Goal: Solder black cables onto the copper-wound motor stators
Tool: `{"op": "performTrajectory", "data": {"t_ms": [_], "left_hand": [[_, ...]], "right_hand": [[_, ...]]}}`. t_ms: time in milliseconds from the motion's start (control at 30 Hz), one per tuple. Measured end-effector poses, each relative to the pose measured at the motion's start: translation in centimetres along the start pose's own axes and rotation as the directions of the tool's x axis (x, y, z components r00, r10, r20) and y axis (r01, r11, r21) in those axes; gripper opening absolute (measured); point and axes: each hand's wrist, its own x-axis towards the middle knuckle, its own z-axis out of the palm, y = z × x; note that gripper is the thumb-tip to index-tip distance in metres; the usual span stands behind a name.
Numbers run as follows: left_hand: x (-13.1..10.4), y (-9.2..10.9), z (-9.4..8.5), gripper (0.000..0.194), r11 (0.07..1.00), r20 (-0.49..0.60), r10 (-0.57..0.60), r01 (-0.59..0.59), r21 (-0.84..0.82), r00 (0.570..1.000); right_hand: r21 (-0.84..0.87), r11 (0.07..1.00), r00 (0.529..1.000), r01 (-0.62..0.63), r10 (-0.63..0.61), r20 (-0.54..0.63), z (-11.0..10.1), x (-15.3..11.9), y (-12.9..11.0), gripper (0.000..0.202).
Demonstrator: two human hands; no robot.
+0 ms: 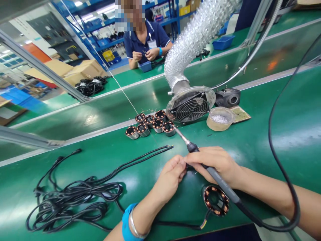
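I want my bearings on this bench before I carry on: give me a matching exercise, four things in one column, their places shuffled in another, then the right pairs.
Things
1. soldering iron
2. black cables
3. lone copper-wound ring
4. round tub

Places
A. in a loose heap at the picture's left
B. just right of the fan grille, holding silvery bits
C. below the right hand in the picture, apart from the other rings
D. gripped in the right hand

Pairs: 1-D, 2-A, 3-C, 4-B

Soldering iron handle — matt; tabletop — smooth, glossy
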Motion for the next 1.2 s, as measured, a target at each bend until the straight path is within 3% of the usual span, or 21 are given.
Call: {"op": "performTrajectory", "data": {"t_ms": [167,233,433,633,733,900,1033,1200], "left_hand": [[-0.5,0.2,-0.8,0.037,0.924,0.017,0.159,-0.155,0.349,0.987],[-0.6,0.3,-1.0,0.035,0.892,0.018,0.194,-0.184,0.414,0.981],[0.0,-0.2,-0.8,0.041,0.978,0.042,0.075,-0.082,0.193,0.996],[0.1,-0.1,0.0,0.044,1.000,0.135,-0.025,0.026,-0.003,0.990],[0.1,-0.1,-0.2,0.040,1.000,0.147,0.000,-0.004,0.026,0.989],[0.0,-0.1,-0.9,0.041,0.964,0.134,0.090,-0.120,0.237,0.987],[0.0,-0.1,-0.9,0.044,0.985,0.141,0.049,-0.071,0.157,0.989],[0.1,-0.1,-0.6,0.042,0.995,0.154,0.030,-0.044,0.088,0.988]], "right_hand": [[-0.010,0.997,0.997,-0.080,0.080,0.008,-0.3,-0.2,-0.2,0.021],[0.025,0.992,0.991,-0.127,0.126,0.048,-0.7,-0.2,-0.6,0.022],[0.091,0.984,0.986,-0.153,0.146,0.083,-0.3,-0.2,-1.5,0.034],[0.088,0.979,0.982,-0.183,0.177,0.071,0.3,-0.6,-1.3,0.027],[0.099,0.974,0.979,-0.203,0.199,0.045,-0.3,-0.5,-1.5,0.024],[0.086,0.943,0.947,-0.320,0.318,0.040,-1.3,-0.4,-1.6,0.025],[0.102,0.946,0.949,-0.308,0.298,0.104,-1.4,-0.5,-1.3,0.031],[0.029,0.978,0.976,-0.208,0.205,0.067,-1.1,-0.4,-1.1,0.033]]}}
